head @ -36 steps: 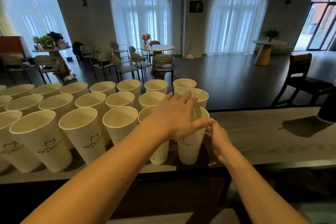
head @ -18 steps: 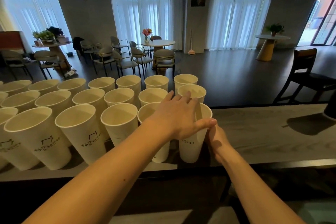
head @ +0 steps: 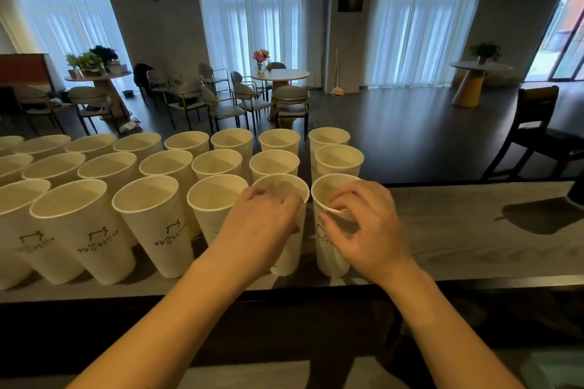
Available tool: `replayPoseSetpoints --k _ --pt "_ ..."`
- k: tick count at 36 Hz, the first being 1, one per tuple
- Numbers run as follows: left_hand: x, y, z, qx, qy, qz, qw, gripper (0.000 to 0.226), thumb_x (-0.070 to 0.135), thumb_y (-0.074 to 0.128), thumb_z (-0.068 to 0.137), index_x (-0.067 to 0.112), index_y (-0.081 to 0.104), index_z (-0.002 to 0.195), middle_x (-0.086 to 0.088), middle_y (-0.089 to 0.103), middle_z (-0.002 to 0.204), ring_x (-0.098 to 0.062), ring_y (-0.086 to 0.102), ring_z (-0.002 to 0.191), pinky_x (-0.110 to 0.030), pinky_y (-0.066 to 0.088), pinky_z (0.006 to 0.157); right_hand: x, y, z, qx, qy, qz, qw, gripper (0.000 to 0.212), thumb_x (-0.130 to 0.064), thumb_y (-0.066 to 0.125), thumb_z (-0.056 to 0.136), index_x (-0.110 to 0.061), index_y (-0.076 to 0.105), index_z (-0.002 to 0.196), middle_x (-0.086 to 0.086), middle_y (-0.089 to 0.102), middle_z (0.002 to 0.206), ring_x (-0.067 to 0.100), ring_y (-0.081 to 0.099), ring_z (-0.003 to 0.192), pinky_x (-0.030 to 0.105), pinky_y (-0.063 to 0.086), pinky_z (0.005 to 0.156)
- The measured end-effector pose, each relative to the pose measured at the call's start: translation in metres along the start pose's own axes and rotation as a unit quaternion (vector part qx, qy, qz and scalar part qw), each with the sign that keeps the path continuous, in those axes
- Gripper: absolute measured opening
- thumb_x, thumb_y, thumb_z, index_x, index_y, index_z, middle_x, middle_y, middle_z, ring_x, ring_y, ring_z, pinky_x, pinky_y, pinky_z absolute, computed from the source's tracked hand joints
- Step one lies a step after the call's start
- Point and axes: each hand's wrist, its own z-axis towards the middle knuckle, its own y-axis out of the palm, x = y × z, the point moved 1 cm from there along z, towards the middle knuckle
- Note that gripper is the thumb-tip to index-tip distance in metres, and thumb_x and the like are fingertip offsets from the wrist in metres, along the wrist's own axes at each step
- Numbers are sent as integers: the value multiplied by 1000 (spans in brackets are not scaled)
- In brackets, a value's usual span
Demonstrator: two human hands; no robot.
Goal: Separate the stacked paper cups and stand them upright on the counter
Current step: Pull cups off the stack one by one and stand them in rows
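Both hands (head: 262,224) (head: 366,230) shifted — gripping 2 cups (head: 284,259) (head: 327,249).

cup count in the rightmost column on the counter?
3: back cup, middle cup, front cup, its rim pinched by the right hand. The left hand holds the neighbouring cup. Any nested inside would be hidden.

round table (head: 280,74), flower vase (head: 260,61), dark chair (head: 537,123)

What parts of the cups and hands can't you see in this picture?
Head view, the only one:
- The front cup may hold more nested cups; the right hand covers its rim.
- The neighbouring cup is partly hidden by the left hand.
- The cups at the far left are cut off by the edge.
- The dark thing on the counter is cropped at the right.
- The cup print is too blurred to read.
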Motion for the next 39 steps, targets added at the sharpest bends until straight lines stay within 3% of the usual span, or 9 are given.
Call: replayPoseSetpoints --k 5,10,17,22,28,36,39 --pt "-3 0 -3 -2 12 2 1000 37 37 55 96 25 44 129 2 69 116 -17 61 114 -37 27 113 0 -6 -3 -33 5 -49 998 23 -34 60 93 -14 70 96 2 68 101 17 59 99 26 36 96" --pt "-2 -1 -3 -12 15 7 1000 40 39 53 96 27 42 132 3 68 120 -16 59 119 -40 24 117 -1 -13 -2 -43 10 -64 997 25 -33 58 93 -14 70 102 3 68 107 18 59 102 28 37 95" --pt "-3 -1 -3 1 35 1 999 37 38 53 96 26 46 130 3 66 124 -17 55 123 -40 20 116 -1 -14 -7 -31 19 -64 997 20 -31 67 92 -12 71 100 4 65 106 18 56 103 19 33 96" --pt "-3 -3 -3 25 37 -5 999 42 43 54 94 28 48 133 5 62 130 -14 50 127 -37 16 117 -3 -15 -9 -29 23 -64 997 18 -23 77 89 -9 71 98 6 66 105 22 58 103 26 40 96" --pt "-4 -7 -7 49 20 -32 998 58 52 58 89 27 44 140 5 55 140 -15 43 134 -37 20 120 -2 -13 -11 -33 47 -60 997 26 -32 69 89 -7 72 96 9 67 106 28 63 106 45 42 110" --pt "-7 -16 -22 100 10 -51 994 67 55 58 87 25 39 144 5 53 139 -17 42 131 -32 28 112 -2 -10 -9 -30 57 -66 996 36 -41 60 91 -7 72 96 9 66 104 30 64 104 44 37 112" --pt "-8 -17 -27 105 7 -63 993 70 55 58 86 24 37 145 3 50 141 -18 40 131 -32 31 110 -4 -13 -7 -51 67 -70 994 44 -49 59 90 -9 71 105 7 66 110 25 61 109 45 31 118"
